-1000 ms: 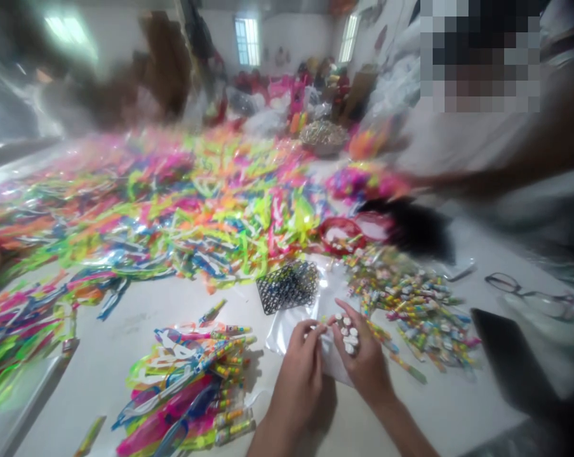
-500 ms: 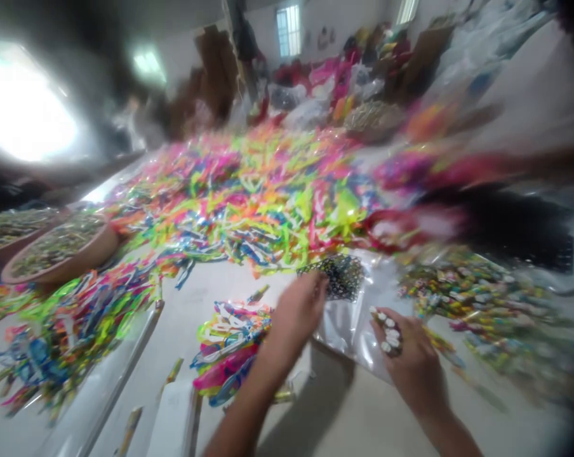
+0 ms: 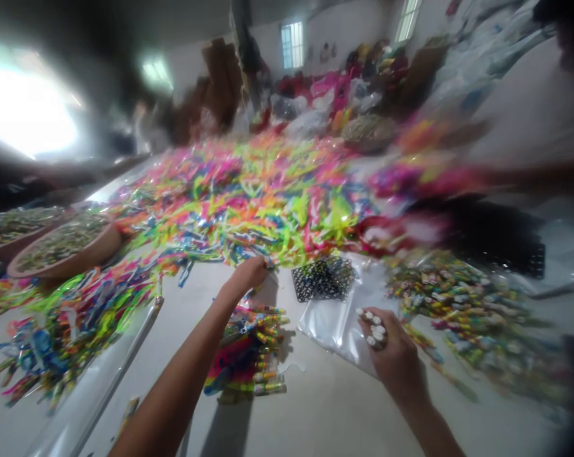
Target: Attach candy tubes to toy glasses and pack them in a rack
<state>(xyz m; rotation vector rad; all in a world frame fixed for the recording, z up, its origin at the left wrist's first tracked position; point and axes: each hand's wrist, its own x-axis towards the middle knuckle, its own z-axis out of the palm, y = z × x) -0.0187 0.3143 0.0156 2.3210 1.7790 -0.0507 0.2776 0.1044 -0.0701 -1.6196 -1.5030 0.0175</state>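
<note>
The person's right hand (image 3: 392,346) was curled loosely closed around a few small white-capped pieces (image 3: 374,329), which sat bunched against the palm and fingers with their pale tips showing, just above a clear plastic bag (image 3: 335,333) lying flat on the white worktable (image 3: 325,412). The left hand (image 3: 249,276) reached forward, its fingers bent down at the near edge of a huge heap of neon plastic strips (image 3: 249,197); it was partly closed, and whether it had hold of any strip could not be told. Below that hand lay a small bundle of pink and blue strips with yellow-banded tubes (image 3: 253,352). A square of black plastic mesh (image 3: 322,279) rested on the far end of the bag, just ahead of the right hand. To the right spread a scatter of small multicoloured tubes (image 3: 468,304), and past it a blurred black mass (image 3: 491,235). A co-worker's blurred forearm (image 3: 534,178) stretched in from the right edge. Two round terracotta basins (image 3: 63,244) heaped with small pieces stood at the left.
</note>
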